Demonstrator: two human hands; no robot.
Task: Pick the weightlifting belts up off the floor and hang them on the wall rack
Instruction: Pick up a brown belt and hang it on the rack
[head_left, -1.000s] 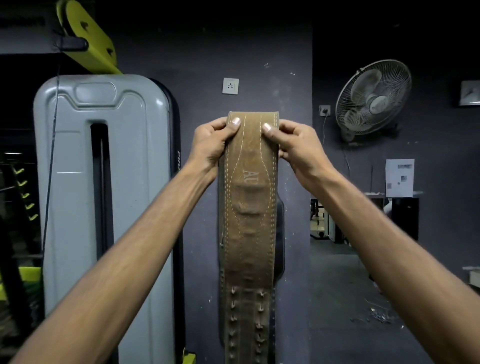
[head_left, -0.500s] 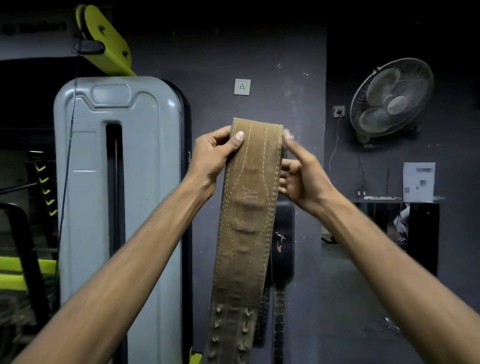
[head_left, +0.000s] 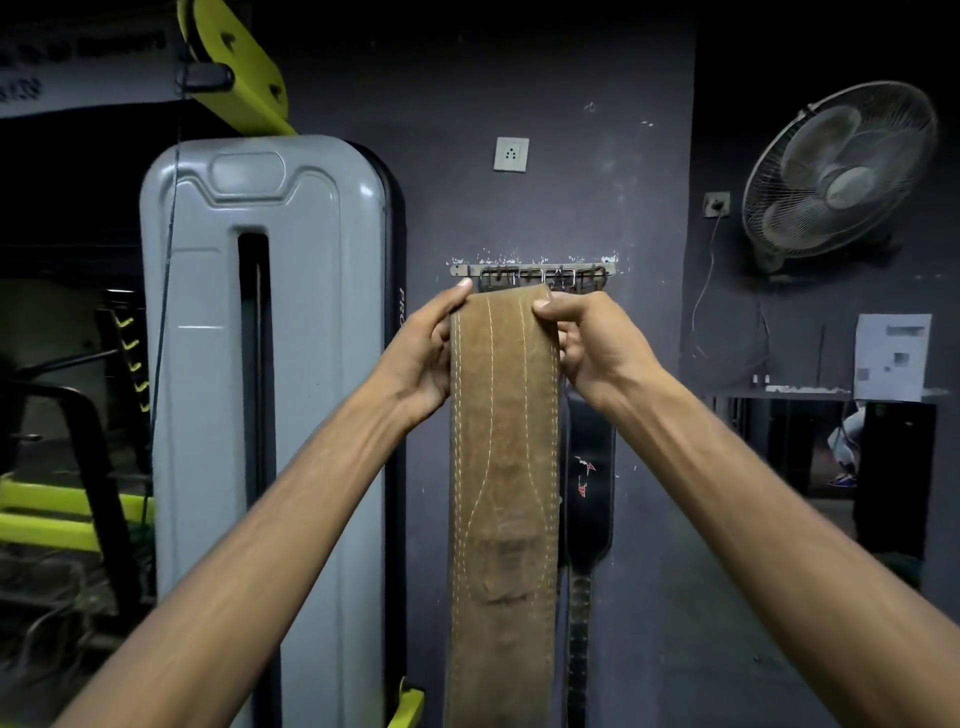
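the lower end of the brown belt (head_left: 504, 467) runs off the bottom edge, so i cannot see how it ends. its top edge covers the lower part of the hooks on the rack (head_left: 532, 271), and i cannot tell whether it is caught on one. most of my fingers (head_left: 569, 345) are tucked behind the leather. the black belt (head_left: 589, 467) is half covered by the brown one, its top hidden behind my right hand (head_left: 592, 343), its tail cut off below. the banner (head_left: 78, 67) lettering and the print on the paper (head_left: 891, 356) are too blurred to read.
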